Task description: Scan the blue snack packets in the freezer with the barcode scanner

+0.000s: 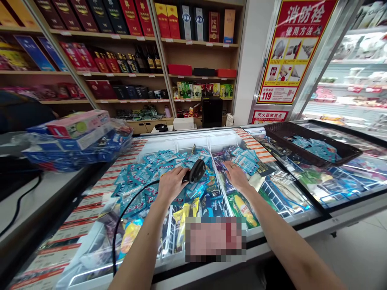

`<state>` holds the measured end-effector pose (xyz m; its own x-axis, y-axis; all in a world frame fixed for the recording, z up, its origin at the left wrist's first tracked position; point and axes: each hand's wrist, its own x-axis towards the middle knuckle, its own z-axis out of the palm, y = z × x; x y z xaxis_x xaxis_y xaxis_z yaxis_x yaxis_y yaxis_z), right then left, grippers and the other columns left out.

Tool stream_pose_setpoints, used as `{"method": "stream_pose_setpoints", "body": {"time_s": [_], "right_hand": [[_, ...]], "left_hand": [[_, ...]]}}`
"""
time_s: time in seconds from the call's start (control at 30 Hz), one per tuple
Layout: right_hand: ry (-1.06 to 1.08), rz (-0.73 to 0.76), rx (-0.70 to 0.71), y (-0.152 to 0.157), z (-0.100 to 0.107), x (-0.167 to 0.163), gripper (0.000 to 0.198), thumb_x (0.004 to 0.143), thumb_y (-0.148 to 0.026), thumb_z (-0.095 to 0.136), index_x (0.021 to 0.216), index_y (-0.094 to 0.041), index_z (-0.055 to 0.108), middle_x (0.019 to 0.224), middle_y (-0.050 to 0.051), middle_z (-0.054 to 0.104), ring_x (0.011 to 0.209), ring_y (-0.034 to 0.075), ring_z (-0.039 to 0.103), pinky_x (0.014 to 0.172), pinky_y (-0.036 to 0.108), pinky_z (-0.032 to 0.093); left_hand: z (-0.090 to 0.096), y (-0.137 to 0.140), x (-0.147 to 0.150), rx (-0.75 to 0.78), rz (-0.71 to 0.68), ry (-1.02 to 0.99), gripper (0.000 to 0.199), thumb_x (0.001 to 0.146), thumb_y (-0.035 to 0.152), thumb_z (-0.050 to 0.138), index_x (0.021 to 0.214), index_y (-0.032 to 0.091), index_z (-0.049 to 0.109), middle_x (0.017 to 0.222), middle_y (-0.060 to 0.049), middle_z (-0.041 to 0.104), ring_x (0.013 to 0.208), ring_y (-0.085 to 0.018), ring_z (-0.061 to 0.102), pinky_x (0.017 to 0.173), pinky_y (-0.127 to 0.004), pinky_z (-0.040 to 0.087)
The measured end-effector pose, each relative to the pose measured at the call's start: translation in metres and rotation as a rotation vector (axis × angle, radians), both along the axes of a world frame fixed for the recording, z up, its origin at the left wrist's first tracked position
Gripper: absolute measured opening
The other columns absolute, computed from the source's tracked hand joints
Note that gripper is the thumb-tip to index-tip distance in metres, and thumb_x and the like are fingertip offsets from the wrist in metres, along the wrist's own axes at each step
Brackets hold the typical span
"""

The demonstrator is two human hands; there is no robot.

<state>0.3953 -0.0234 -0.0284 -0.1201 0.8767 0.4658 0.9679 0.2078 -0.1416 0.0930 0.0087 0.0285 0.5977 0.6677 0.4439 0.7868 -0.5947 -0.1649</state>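
My left hand (173,181) is closed around the handle of a black barcode scanner (197,170); its cable (118,225) curves down past my forearm. The scanner's head points right, above many small blue packets (136,175) spread over the glass top of a chest freezer. My right hand (236,176) reaches forward with its fingers stretched out and holds nothing that I can see. Just right of its fingertips lies a smaller group of blue packets (247,161). Whether the fingers touch a packet or the glass, I cannot tell.
A dark brown tray (290,150) with more blue packets stands on the freezer at right. Plastic-wrapped boxes (78,129) are stacked at left. Price labels (99,189) line the glass. A pixelated patch (215,239) covers something at the front edge. Stocked shelves (198,40) rise behind.
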Motion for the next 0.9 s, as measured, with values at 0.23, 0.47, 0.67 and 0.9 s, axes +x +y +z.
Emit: {"method": "stream_pose_setpoints", "body": {"time_s": [0.23,0.47,0.67,0.9], "right_hand": [[0.015,0.073,-0.097,0.024,-0.003,-0.027,0.057,0.087,-0.010,0.035,0.144,-0.016,0.032,0.142,0.010,0.044,0.125,0.021,0.046,0.103,0.036,0.037],[0.051,0.163,-0.071,0.055,-0.003,-0.056,0.068,0.084,-0.012,0.039,0.149,-0.013,0.018,0.155,0.011,0.018,0.135,0.022,0.037,0.106,0.036,0.036],[-0.064,0.246,-0.118,0.067,-0.003,-0.067,0.064,0.085,-0.010,0.042,0.145,-0.025,0.030,0.151,0.001,0.033,0.138,0.024,0.031,0.111,0.044,0.030],[-0.038,0.273,-0.058,0.042,-0.003,-0.060,0.045,0.088,-0.011,0.042,0.130,-0.022,0.053,0.133,0.006,0.054,0.123,0.017,0.048,0.105,0.035,0.036]], "left_hand": [[-0.006,-0.002,-0.019,0.044,0.028,-0.026,0.033,0.083,0.032,0.058,0.114,0.023,0.055,0.101,-0.007,0.064,0.095,-0.026,0.059,0.075,-0.035,0.042],[-0.004,-0.003,-0.029,0.075,0.058,-0.090,0.038,0.078,0.028,0.063,0.115,0.022,0.056,0.103,-0.009,0.064,0.100,-0.028,0.057,0.081,-0.038,0.041],[-0.002,-0.003,-0.033,0.057,0.084,-0.101,0.040,0.076,0.029,0.066,0.114,0.022,0.056,0.100,-0.009,0.064,0.098,-0.028,0.058,0.079,-0.038,0.041],[-0.002,-0.004,-0.032,0.055,0.077,-0.126,0.036,0.078,0.029,0.064,0.113,0.023,0.057,0.100,-0.009,0.064,0.099,-0.028,0.058,0.078,-0.038,0.041]]}}
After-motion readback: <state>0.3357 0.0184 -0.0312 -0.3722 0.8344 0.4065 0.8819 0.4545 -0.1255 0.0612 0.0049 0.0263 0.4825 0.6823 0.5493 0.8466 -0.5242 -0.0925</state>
